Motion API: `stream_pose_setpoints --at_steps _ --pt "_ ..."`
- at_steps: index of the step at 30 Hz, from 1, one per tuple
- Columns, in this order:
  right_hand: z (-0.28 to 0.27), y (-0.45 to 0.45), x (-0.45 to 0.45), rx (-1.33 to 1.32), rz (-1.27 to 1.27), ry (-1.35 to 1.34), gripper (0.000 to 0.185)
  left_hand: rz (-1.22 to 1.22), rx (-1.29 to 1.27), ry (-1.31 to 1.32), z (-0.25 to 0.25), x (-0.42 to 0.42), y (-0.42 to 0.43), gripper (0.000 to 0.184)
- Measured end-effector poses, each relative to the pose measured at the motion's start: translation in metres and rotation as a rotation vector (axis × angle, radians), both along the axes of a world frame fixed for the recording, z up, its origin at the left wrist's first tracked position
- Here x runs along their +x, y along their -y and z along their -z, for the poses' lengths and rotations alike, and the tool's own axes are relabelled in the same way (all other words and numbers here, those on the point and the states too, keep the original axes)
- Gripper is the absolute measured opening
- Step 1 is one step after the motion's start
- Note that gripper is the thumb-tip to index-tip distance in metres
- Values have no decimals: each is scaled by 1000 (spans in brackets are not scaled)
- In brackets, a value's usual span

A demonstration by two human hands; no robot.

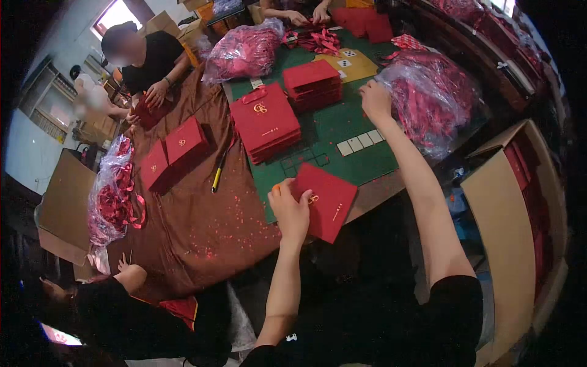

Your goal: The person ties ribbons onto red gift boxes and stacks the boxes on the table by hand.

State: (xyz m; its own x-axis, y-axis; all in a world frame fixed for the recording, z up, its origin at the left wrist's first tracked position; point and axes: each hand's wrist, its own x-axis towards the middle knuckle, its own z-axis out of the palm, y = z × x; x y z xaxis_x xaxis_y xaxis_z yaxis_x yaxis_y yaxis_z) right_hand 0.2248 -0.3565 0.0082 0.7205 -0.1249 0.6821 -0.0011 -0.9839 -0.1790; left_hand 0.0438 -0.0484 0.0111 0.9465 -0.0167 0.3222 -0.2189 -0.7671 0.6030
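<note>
My left hand (290, 211) grips a flat red paper gift bag (333, 202) by its left side, the thumb over its front. An orange cover sits on one fingertip. The bag carries gold lettering and lies tilted over the table's near edge. My right hand (375, 103) is stretched forward, fingers bent, against the left side of a clear plastic sack (431, 101) of red ribbons. What its fingers pinch, if anything, is too small to make out. Beyond my left hand stand a stack of red gift bags (266, 119) and another red stack (312, 82).
White cards (361, 143) lie on the green mat (324, 171). More red stacks (177, 153) and a yellow cutter (217, 174) rest on the brown cloth (220, 244). An open carton (504, 214) stands at right. Co-workers (143, 61) sit left and across; another person (134, 306) is near left.
</note>
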Motion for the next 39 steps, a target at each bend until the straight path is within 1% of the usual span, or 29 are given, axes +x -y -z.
stream_pose_setpoints --at_steps 1,2,5,6,8,9,10,11,13,14,15,16,17,18,20,22,24,25,27,28,29,30,31,32,33,34,36,37,39 --pt "-7 -4 3 84 -96 82 12 1 -74 -107 -4 -1 0 49" --pt "-14 -8 5 170 -191 164 14 19 -99 -46 -1 0 -3 45" --pt "-30 -16 6 191 -202 162 17 -18 -157 -116 -3 2 -12 39" --pt "-38 -23 -2 189 -119 170 18 5 -135 -114 -4 1 -17 32" --pt "-52 -21 2 608 -142 -37 21 -19 -187 -120 -1 0 -22 31" --pt "-55 -20 8 800 -271 87 24 -41 -240 -125 -6 0 -22 30" --pt "-59 -17 11 808 -343 96 24 -49 -291 -223 -18 -5 -19 25" --pt "-63 -13 13 815 -416 102 24 -54 -292 -221 -16 -4 -19 25" --pt "-73 -18 4 779 -350 27 19 29 -732 -346 -9 -4 -20 19" --pt "-73 -16 8 727 -377 236 19 51 -900 -403 -7 -4 -22 18" --pt "-74 -15 11 668 -404 447 19 51 -903 -399 -7 -5 -22 18" --pt "-102 -34 -22 665 -307 499 16 30 -996 -415 -6 -7 -21 17" --pt "-121 -51 -43 820 -433 582 17 5 -1093 -431 -5 -8 -21 17" --pt "-134 -65 -61 978 -558 659 17 27 -1090 -434 -7 -10 -21 17" --pt "-147 -85 -100 964 -717 666 15 13 -1107 -425 3 -10 -23 16" --pt "-157 -99 -140 963 -774 701 14 25 -1176 -386 21 -6 -24 17" --pt "-168 -102 -182 1171 -931 686 15 -21 -1173 -414 7 -10 -21 18" --pt "-174 -102 -203 1185 -945 709 18 -63 -1167 -439 3 -11 -19 18" --pt "-176 -95 -237 1252 -949 761 25 -18 -1215 -384 6 -9 -19 27" --pt "-177 -98 -246 1180 -1002 839 26 -49 -1229 -413 -4 -11 -17 32" --pt "-172 -106 -249 1050 -872 857 27 -79 -1242 -443 -9 -12 -15 37" --pt "-165 -114 -251 919 -742 874 29 -27 -1249 -411 7 -8 -18 44" --pt "-160 -117 -255 648 -647 577 26 -31 -1258 -409 9 -8 -19 44" --pt "-158 -128 -243 367 -708 319 18 -23 -1268 -420 11 -8 -19 43" --pt "-144 -140 -234 429 -822 48 19 -14 -1273 -430 11 -7 -19 42" --pt "-113 -154 -214 351 -864 54 17 -60 -1243 -465 8 -8 -19 40" --pt "-61 -173 -193 240 -802 -56 13 -36 -1203 -437 15 -7 -21 39" --pt "-42 -176 -188 237 -805 -54 13 -13 -1158 -413 18 -7 -22 38" --pt "-20 -182 -181 187 -794 -220 15 -98 -1080 -420 6 -9 -18 37"
